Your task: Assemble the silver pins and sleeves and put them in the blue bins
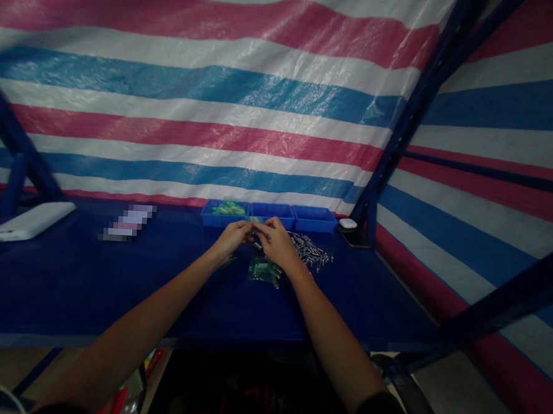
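Note:
My left hand (231,238) and my right hand (279,241) meet over the middle of the table, fingers closed in a pinch. Between their fingertips is a small green-tinted plastic bag (255,219), mostly hidden by the fingers. Just below my right hand, another small green plastic bag (259,269) lies on the table, with a few metal pins at its right end. A loose pile of slim silvery metal pins (310,250) spreads to the right of my right hand. Their exact kind is too small to tell.
Behind my hands stands a row of blue bins; the left bin (208,215) holds green bags. A white power bank (32,220) with a cable and a blurred-out phone-like object (129,222) lie left. A white case (348,224) and dark phone (356,237) lie right, beside a blue frame post (373,203).

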Tool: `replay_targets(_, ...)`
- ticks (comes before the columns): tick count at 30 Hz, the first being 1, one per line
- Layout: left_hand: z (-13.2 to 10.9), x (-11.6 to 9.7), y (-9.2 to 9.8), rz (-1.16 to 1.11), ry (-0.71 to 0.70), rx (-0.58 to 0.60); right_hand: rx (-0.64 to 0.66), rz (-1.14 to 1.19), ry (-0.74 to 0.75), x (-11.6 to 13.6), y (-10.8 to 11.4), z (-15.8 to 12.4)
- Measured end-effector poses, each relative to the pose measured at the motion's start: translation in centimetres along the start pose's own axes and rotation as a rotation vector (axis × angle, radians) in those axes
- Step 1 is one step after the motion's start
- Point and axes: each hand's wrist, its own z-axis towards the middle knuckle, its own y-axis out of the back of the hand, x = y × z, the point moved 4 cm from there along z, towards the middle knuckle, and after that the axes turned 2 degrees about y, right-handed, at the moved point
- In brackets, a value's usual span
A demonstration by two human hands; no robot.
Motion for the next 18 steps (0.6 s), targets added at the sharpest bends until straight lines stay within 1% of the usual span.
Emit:
replay_targets(2, -0.1, -0.6, 0.7, 0.216, -0.201, -0.117, -0.066, 0.103, -0.113, -0.4, 0.1, 0.1)
replay_targets(4, -0.5, -1.4, 0.7, 0.46, -0.414, -0.192, -0.107, 0.285, -0.29, -1.2, 0.1, 0.1)
replay_targets(5, -0.8, -1.7, 0.6, 0.557, -0.499, -0.195, -0.102, 0.401, -0.387, -1.7, 0.0, 0.1)
replay_targets(7, -1.3, -2.0, 0.1, 0.67, -0.616, -0.154, -0.07, 0.621, -0.551, -2.3, -0.6, -0.1)
replay_targets(9, -1.6, -2.2, -0.3, 0.699, -0.676, -0.108, -0.062, 0.744, -0.631, -2.6, -1.1, -0.3)
replay_targets(10, -1.7, -2.3, -0.4, 0.691, -0.69, -0.1, -0.075, 0.757, -0.639, -2.7, -1.2, -0.3)
replay_targets(12, -1.6, -2.4, -0.3, 0.643, -0.67, -0.118, -0.118, 0.683, -0.593, -2.6, -1.1, -0.3)
replay_targets(13, -1.4, -2.5, -0.1, 0.598, -0.629, -0.143, -0.146, 0.592, -0.541, -2.4, -0.8, -0.3)
replay_targets(16, -0.7, -2.1, 0.7, 0.391, -0.414, -0.226, -0.216, 0.218, -0.312, -1.3, 0.2, -0.1)
replay_targets(18, -0.2, -1.4, 1.0, 0.228, -0.234, -0.239, -0.213, 0.05, -0.188, -0.3, 0.6, -0.2)
